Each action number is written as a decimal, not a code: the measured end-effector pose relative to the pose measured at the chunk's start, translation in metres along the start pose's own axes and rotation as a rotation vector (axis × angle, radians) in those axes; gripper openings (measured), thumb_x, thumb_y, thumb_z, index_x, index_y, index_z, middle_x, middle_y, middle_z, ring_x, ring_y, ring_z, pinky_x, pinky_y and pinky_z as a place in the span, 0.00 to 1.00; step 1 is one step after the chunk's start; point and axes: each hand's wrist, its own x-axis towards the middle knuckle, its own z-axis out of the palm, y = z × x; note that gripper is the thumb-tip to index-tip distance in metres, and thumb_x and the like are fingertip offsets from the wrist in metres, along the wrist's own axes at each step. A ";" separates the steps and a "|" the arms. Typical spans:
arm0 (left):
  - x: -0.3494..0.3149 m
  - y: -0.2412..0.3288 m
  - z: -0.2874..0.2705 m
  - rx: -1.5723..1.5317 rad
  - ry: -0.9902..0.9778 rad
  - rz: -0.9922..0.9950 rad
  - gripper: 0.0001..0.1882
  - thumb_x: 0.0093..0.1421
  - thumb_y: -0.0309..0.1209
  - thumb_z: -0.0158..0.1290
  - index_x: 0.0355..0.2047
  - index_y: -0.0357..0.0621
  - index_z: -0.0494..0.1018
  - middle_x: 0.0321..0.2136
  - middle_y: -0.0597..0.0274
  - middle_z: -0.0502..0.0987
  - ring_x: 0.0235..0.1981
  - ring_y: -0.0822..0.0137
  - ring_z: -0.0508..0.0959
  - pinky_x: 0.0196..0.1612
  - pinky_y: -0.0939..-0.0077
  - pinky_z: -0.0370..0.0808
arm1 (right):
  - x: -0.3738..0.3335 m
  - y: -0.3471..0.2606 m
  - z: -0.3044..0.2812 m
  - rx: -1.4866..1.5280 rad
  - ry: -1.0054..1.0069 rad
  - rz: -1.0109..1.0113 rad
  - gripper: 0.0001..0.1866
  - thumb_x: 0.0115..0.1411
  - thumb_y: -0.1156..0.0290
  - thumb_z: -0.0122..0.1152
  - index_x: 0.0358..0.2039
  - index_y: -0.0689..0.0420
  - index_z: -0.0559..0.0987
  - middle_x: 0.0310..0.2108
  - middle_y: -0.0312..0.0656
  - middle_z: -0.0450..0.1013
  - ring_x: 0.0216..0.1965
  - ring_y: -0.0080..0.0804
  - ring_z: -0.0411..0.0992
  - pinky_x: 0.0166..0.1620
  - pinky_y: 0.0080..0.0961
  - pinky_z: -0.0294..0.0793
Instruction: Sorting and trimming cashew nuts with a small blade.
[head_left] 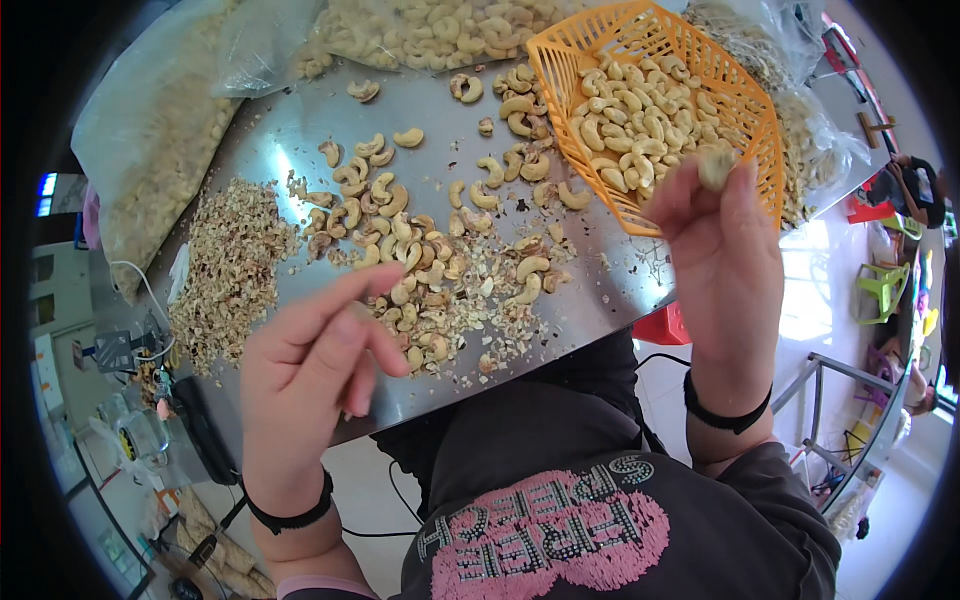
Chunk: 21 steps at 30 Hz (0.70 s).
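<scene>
My right hand (728, 245) is raised at the near right edge of an orange slatted plastic basket (557, 100). Between its thumb and fingers is a pale cashew nut (716, 168), partly blurred. Peeled cream-coloured cashews (640, 115) fill the basket's bottom. My left hand (315, 355) hovers over the table's near side, index finger stretched out and thumb apart, with nothing visible in it. Just beyond its fingertips lies a loose pile of cashews (425, 255), some with brown skin on them, mixed with skin flakes and crumbs.
A heap of brown skins and bits (230, 270) covers the left of the metal table (415, 100). Clear bags of cashews (165, 120) stand at the far left and along the back. Another plastic bag (800, 130) is right of the basket. A black tool-like object (205, 430) lies at the left edge.
</scene>
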 end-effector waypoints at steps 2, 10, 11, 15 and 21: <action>-0.003 -0.002 -0.007 0.008 0.061 0.065 0.14 0.58 0.28 0.39 0.42 0.35 0.66 0.18 0.62 0.71 0.11 0.84 0.60 0.14 0.94 0.55 | 0.005 -0.008 0.009 -0.339 0.319 -0.130 0.17 0.59 0.65 0.39 0.42 0.65 0.65 0.35 0.40 0.65 0.36 0.26 0.62 0.44 0.24 0.60; -0.026 -0.001 -0.012 0.052 0.169 0.078 0.14 0.58 0.28 0.40 0.42 0.35 0.67 0.18 0.63 0.71 0.12 0.84 0.59 0.15 0.94 0.54 | -0.043 -0.027 0.029 -0.030 -0.400 -0.170 0.12 0.53 0.72 0.49 0.38 0.61 0.68 0.32 0.45 0.67 0.33 0.30 0.66 0.40 0.26 0.63; -0.025 0.001 -0.007 0.053 0.138 0.084 0.14 0.58 0.28 0.40 0.42 0.35 0.67 0.18 0.64 0.71 0.12 0.85 0.59 0.15 0.94 0.54 | -0.047 -0.034 0.034 0.055 -0.612 -0.147 0.09 0.53 0.71 0.49 0.34 0.59 0.69 0.30 0.47 0.67 0.29 0.33 0.67 0.37 0.28 0.64; -0.032 -0.007 0.002 0.085 0.114 0.080 0.14 0.57 0.28 0.40 0.42 0.36 0.67 0.18 0.65 0.71 0.12 0.85 0.59 0.15 0.94 0.54 | -0.061 -0.029 0.058 0.542 -0.971 -0.084 0.05 0.52 0.73 0.52 0.30 0.60 0.70 0.25 0.47 0.67 0.27 0.38 0.67 0.35 0.29 0.66; -0.039 -0.015 0.005 0.071 0.123 0.072 0.14 0.57 0.28 0.40 0.42 0.36 0.67 0.18 0.65 0.70 0.12 0.85 0.59 0.14 0.94 0.53 | -0.081 -0.035 0.054 0.482 -0.975 -0.037 0.04 0.50 0.76 0.53 0.26 0.62 0.69 0.23 0.46 0.66 0.25 0.37 0.67 0.31 0.28 0.67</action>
